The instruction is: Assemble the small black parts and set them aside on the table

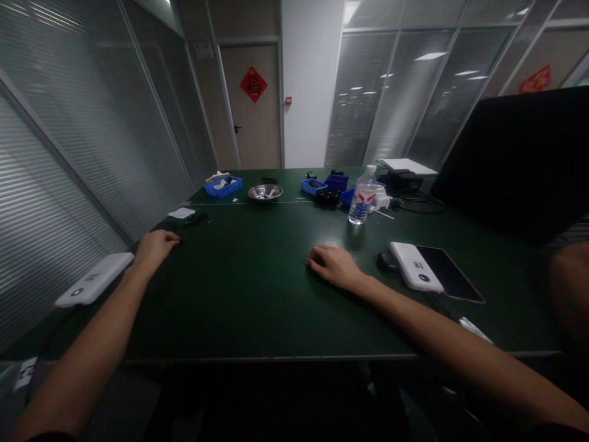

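Observation:
At the left side of the green table (pixel 239 276), my left hand (pixel 155 248) rests with thumb and fingers pinched together. A small dark bit shows at its fingertips, too dim to name. Further right, my right hand (pixel 337 266) lies on the tabletop with its fingers curled. A thin, pointed metal tool (pixel 304 261) pokes out from them to the left; the rest of it is hidden in the hand. Just beyond my left hand are a dark slim object (pixel 196 219) and a white paper (pixel 182 213).
White power banks lie at left (pixel 94 281) and right (pixel 416 267), the latter beside a dark phone (pixel 451 273). A water bottle (pixel 363 195), metal bowl (pixel 265 193), blue tray (pixel 223 186) and blue bin (pixel 314 186) stand further back. A monitor (pixel 519 166) and another person's arm (pixel 570 285) are right.

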`<state>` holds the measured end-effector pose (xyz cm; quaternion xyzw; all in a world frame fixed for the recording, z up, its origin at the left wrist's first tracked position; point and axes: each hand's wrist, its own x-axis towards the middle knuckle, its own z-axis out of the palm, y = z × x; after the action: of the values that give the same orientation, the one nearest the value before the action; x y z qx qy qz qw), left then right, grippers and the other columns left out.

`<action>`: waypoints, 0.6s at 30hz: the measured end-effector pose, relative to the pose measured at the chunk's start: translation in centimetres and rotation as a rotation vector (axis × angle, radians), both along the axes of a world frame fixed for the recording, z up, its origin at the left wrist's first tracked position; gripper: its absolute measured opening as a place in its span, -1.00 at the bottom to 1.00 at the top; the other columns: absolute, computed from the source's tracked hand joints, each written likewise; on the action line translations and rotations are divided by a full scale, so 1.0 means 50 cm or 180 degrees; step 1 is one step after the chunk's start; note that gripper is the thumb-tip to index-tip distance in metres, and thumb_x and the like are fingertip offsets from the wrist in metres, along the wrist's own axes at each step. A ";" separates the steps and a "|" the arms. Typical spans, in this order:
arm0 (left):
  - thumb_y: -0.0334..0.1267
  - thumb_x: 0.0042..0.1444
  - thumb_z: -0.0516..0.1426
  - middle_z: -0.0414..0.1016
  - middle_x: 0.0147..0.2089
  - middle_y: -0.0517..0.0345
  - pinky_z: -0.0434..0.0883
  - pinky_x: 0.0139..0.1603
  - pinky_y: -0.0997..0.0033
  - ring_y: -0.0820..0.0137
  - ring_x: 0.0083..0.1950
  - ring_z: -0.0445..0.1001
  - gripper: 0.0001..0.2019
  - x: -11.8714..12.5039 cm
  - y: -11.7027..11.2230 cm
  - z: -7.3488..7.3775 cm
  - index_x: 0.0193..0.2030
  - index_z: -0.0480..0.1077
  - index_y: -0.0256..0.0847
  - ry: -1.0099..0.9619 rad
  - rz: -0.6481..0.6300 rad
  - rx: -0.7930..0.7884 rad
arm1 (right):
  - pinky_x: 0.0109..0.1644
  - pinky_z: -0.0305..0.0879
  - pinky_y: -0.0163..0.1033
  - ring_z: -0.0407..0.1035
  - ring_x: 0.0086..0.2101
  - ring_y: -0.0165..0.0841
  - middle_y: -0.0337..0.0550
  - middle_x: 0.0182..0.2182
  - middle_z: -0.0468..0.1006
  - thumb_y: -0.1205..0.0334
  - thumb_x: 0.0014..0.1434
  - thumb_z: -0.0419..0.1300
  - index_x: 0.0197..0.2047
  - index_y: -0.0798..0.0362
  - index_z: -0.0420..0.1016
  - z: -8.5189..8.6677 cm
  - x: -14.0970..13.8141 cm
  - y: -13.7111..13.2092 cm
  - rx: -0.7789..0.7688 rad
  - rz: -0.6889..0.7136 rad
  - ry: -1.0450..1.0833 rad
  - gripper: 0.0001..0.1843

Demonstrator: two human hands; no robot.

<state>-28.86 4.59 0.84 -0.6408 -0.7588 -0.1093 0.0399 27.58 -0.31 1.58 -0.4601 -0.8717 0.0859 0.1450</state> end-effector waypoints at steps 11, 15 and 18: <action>-0.25 0.27 0.19 0.60 -0.01 -0.02 0.28 -0.04 0.42 0.27 -0.05 0.45 -0.73 0.031 -0.022 0.021 0.02 0.58 -0.35 0.0057 -0.0021 0.0005 | -0.27 0.17 -0.28 0.41 -0.29 -0.34 -0.13 -0.21 0.54 0.07 0.39 0.14 -0.11 0.01 0.50 -0.010 0.002 0.004 0.0119 0.0051 0.0017 -0.79; -0.29 0.24 0.23 0.62 -0.08 0.04 0.25 -0.14 0.52 0.35 -0.13 0.45 -0.75 0.039 -0.025 0.031 -0.01 0.58 -0.37 0.0030 -0.0037 -0.0031 | -0.28 0.16 -0.28 0.40 -0.31 -0.34 -0.13 -0.22 0.54 0.07 0.39 0.14 -0.11 0.00 0.50 -0.009 0.002 0.003 0.0132 0.0070 0.0048 -0.79; -0.33 0.20 0.25 0.63 -0.13 0.08 0.24 -0.20 0.55 0.38 -0.18 0.44 -0.79 0.040 -0.022 0.037 -0.06 0.59 -0.38 0.0015 -0.0048 -0.0040 | -0.28 0.17 -0.29 0.40 -0.31 -0.34 -0.13 -0.21 0.54 0.08 0.38 0.15 -0.11 0.00 0.50 -0.009 0.002 0.003 0.0116 0.0075 0.0067 -0.80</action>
<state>-26.84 3.49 2.68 -0.6470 -0.7546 -0.1033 0.0368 27.67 -0.18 1.15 -0.4461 -0.8769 0.0765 0.1615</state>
